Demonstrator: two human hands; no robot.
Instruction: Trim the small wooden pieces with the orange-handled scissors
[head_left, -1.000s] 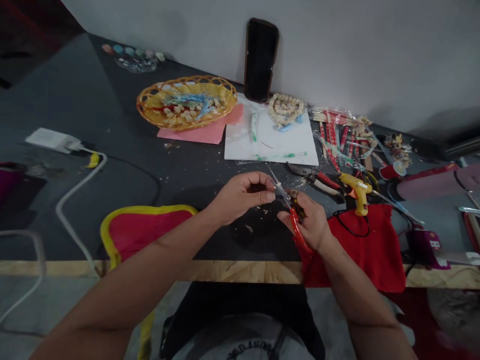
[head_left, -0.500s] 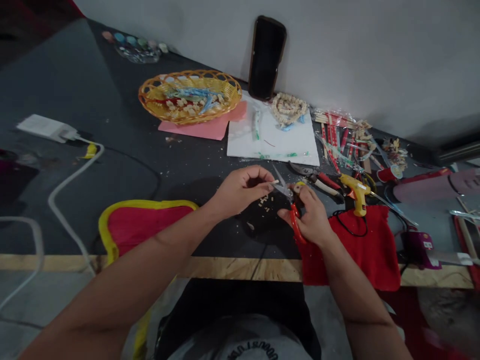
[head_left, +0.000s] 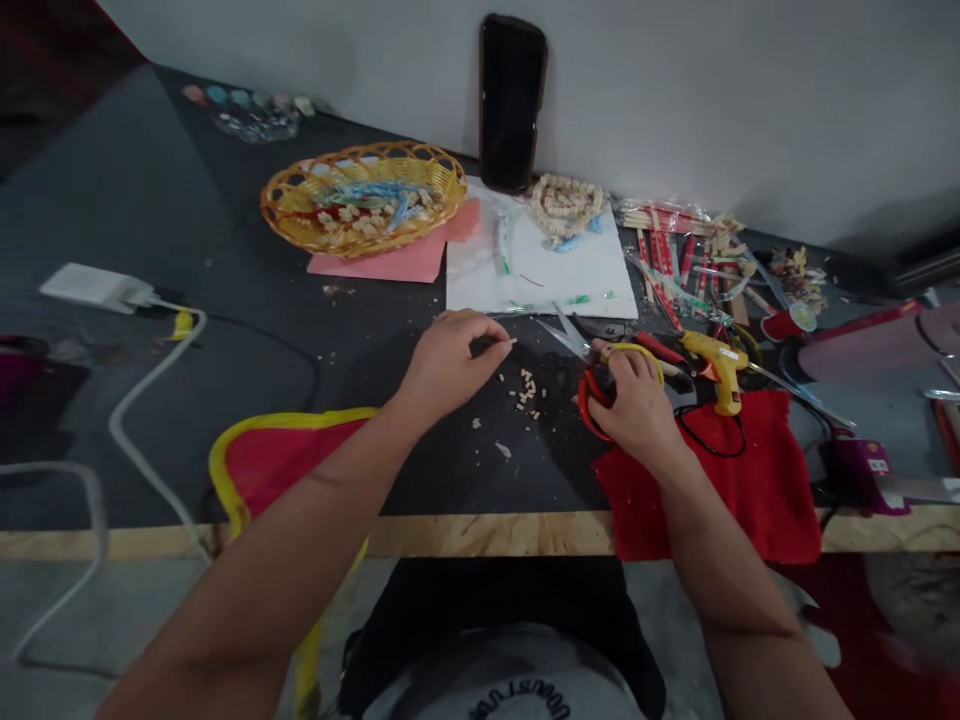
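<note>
My left hand (head_left: pixel 456 362) pinches a small pale stick (head_left: pixel 513 342) between thumb and fingertips; only its tip shows. My right hand (head_left: pixel 634 400) grips a pair of scissors (head_left: pixel 574 342) with red and yellow handles, the blades parted and pointing up and left, apart from the stick. Between the hands, several small pale cut pieces (head_left: pixel 528 388) lie scattered on the dark tabletop (head_left: pixel 450 460). Just beyond the scissors lie pruning shears (head_left: pixel 660 350) with red and white grips, partly behind my right hand.
A wicker basket (head_left: pixel 367 245) holds beads and blue tassels. White paper (head_left: pixel 480 285) carries a beaded string (head_left: pixel 566 205); a phone (head_left: pixel 511 105) leans on the wall. At right are a yellow glue gun (head_left: pixel 721 370), red cloth (head_left: pixel 750 500) and wooden sticks (head_left: pixel 660 255). A white charger (head_left: pixel 94 287) sits left.
My hands have drawn apart: the left has moved left with the stick, the right slightly right with the scissors. The blades are off the stick and wider apart. The view has shifted slightly.
</note>
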